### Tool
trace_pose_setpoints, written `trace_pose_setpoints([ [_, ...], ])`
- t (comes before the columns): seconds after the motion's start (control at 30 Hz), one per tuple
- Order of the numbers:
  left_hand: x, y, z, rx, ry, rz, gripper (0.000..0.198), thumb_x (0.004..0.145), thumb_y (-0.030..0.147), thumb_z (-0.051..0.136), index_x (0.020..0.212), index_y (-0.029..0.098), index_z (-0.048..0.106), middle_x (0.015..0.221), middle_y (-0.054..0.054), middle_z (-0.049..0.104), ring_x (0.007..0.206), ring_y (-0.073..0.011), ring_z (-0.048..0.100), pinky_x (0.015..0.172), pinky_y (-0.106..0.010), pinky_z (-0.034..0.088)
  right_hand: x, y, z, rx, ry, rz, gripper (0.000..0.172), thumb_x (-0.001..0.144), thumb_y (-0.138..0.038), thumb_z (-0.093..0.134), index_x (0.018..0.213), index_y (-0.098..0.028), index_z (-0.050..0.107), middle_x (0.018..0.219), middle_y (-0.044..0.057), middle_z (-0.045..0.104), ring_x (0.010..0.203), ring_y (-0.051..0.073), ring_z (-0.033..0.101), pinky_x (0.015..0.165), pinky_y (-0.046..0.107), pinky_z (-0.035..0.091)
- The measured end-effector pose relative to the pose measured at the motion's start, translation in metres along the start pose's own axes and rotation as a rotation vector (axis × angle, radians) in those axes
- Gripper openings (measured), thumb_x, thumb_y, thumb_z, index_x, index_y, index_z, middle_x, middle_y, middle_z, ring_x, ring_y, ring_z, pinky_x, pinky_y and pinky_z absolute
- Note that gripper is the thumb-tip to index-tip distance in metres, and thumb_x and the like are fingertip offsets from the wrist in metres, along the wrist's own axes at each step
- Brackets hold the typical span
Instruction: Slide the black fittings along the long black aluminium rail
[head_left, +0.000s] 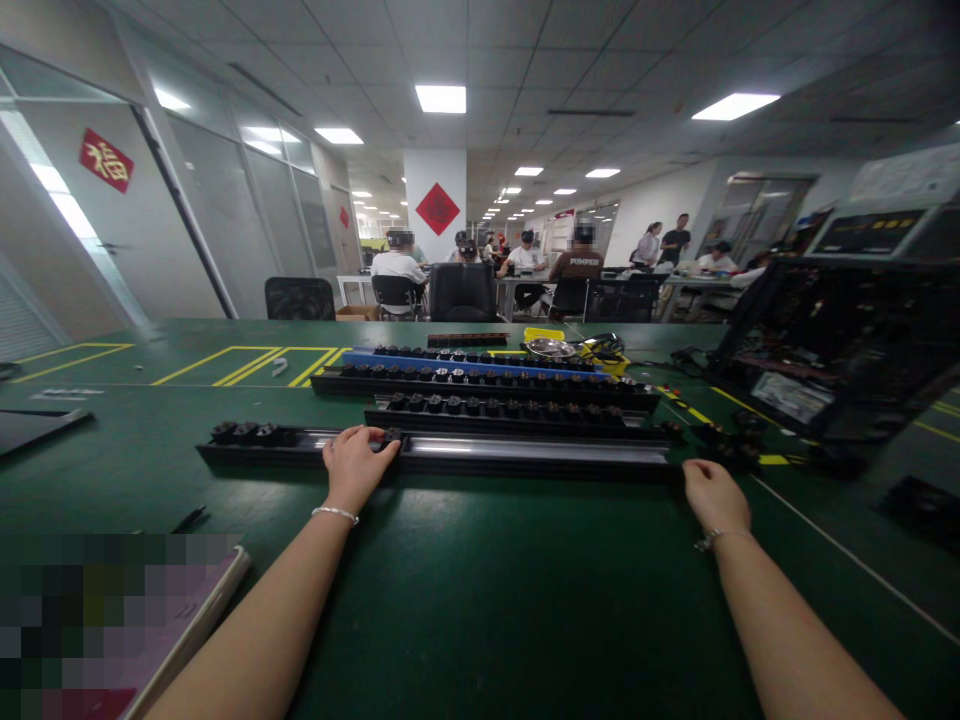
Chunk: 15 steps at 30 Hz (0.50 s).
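A long black rail [525, 452] lies across the green table in front of me, with several small black parts [244, 433] seated at its left end. My left hand [358, 462] rests on the rail, its fingers pinched on one small black part [390, 437] in the groove. At the rail's right end my right hand [712, 492] is curled over the end of the rail, and its fingertips are hidden. A heap of loose black parts [724, 440] lies just beyond that hand.
Three more rails filled with black parts [487, 385] lie behind, one on a blue strip. A metal bowl [549, 348] and yellow tray sit further back. A dark machine [840, 350] stands at right, a notebook [187, 620] at front left. People sit at far desks.
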<state>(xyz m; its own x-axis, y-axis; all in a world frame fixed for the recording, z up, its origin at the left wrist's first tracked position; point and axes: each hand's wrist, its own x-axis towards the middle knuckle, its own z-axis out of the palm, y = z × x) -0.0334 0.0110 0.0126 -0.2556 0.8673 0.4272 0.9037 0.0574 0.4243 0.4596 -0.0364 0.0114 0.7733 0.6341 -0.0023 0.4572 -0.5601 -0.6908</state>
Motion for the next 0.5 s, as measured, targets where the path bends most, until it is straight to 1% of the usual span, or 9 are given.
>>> trace_pose_setpoints([
  [0.07, -0.0004, 0.0009, -0.0011, -0.009, -0.015, 0.008, 0.030, 0.075, 0.046, 0.056, 0.088, 0.021, 0.066, 0.104, -0.009, 0.066, 0.115, -0.0285, 0.050, 0.103, -0.052, 0.025, 0.0006, 0.0008, 0.0007, 0.000, 0.000, -0.010, 0.037, 0.079, -0.041, 0.042, 0.103, -0.020, 0.061, 0.092, 0.010, 0.065, 0.077, 0.025, 0.057, 0.073, 0.039, 0.046],
  [0.27, -0.0024, 0.0037, -0.0017, -0.024, -0.024, 0.024, 0.026, 0.076, 0.044, 0.056, 0.087, 0.022, 0.066, 0.104, -0.008, 0.068, 0.117, -0.0279, 0.049, 0.104, -0.051, 0.024, 0.0044, 0.0049, 0.0044, -0.026, 0.033, -0.071, 0.035, 0.078, -0.040, 0.042, 0.099, -0.020, 0.062, 0.101, 0.010, 0.064, 0.084, 0.026, 0.057, 0.074, 0.039, 0.046],
  [0.4, -0.0030, 0.0044, -0.0003, -0.039, -0.024, 0.049, 0.024, 0.076, 0.043, 0.057, 0.086, 0.023, 0.065, 0.101, -0.007, 0.068, 0.116, -0.0274, 0.049, 0.104, -0.051, 0.024, 0.0056, 0.0057, 0.0045, -0.022, 0.019, -0.050, 0.035, 0.078, -0.042, 0.042, 0.098, -0.020, 0.062, 0.093, 0.009, 0.065, 0.075, 0.024, 0.057, 0.071, 0.039, 0.046],
  [0.5, -0.0039, 0.0064, 0.0000, -0.057, -0.020, 0.069, 0.022, 0.075, 0.042, 0.058, 0.086, 0.023, 0.063, 0.098, -0.005, 0.069, 0.114, -0.0272, 0.050, 0.105, -0.052, 0.024, 0.0042, 0.0046, 0.0035, -0.009, 0.026, -0.044, 0.034, 0.078, -0.042, 0.043, 0.098, -0.021, 0.061, 0.087, 0.008, 0.065, 0.073, 0.023, 0.056, 0.071, 0.038, 0.047],
])
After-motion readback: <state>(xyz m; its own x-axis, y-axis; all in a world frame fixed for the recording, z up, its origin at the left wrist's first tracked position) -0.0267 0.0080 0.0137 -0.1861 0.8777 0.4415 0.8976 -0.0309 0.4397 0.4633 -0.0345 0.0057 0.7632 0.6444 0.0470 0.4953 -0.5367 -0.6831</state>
